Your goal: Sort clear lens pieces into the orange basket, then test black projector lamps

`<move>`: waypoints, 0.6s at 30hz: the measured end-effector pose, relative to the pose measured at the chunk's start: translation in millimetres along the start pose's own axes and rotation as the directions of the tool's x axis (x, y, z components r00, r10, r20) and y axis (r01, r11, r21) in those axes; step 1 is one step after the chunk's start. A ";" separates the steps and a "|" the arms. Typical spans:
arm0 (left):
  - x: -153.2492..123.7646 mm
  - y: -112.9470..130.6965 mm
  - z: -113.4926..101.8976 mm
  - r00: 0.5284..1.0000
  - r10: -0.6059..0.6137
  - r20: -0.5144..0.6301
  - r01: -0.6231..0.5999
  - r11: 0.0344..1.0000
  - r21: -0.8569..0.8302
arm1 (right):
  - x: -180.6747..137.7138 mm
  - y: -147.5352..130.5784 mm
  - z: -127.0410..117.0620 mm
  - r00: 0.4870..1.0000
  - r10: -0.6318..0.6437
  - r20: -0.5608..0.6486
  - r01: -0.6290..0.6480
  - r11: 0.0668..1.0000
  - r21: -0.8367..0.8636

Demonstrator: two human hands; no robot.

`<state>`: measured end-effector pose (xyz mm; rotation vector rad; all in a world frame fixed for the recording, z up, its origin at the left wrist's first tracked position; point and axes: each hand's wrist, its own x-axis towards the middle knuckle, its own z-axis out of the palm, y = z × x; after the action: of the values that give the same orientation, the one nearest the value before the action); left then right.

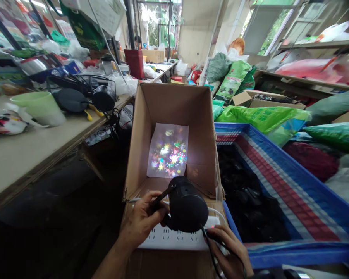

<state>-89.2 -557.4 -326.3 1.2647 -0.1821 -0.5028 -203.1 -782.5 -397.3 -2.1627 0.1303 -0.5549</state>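
My left hand [143, 217] is closed around the bracket of a black projector lamp [187, 205], a round-bodied light tilted toward a cardboard box [174, 100]. Coloured spots and star shapes glow on a white sheet of paper [168, 151] inside the box. Below the lamp lies a white power strip [174, 239], partly covered by it. At the strip's right end, my right hand [228, 250] has its fingers closed by a white block with a small red light. A black cord [210, 252] loops from the lamp through this hand; its end is hidden by the fingers.
To the right stands a blue-rimmed crate [296, 170] with a striped lining and dark items inside. On the left table [26, 155] are a pale green cup [42, 108] and several black lamps [103, 99]. Green bags [261, 116] lie behind the crate.
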 end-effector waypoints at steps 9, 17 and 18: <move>4.3 -0.5 -2.0 1.000 -0.020 -0.017 0.020 1.000 -0.001 | 7.0 1.1 -3.1 0.988 -0.154 0.013 0.155 0.983 -0.101; 6.2 0.4 2.2 0.999 -0.035 -0.022 0.035 0.999 -0.003 | 9.6 8.9 -5.2 0.974 -0.192 0.116 0.207 0.969 -0.132; 6.5 0.1 2.7 0.999 -0.035 -0.020 0.035 0.999 -0.009 | 9.5 8.3 -5.3 0.975 -0.192 0.115 0.207 0.969 -0.136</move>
<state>-84.6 -562.7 -326.3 1.2655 -0.1409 -0.5204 -196.1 -794.1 -397.8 -2.3597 -0.1069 -0.5625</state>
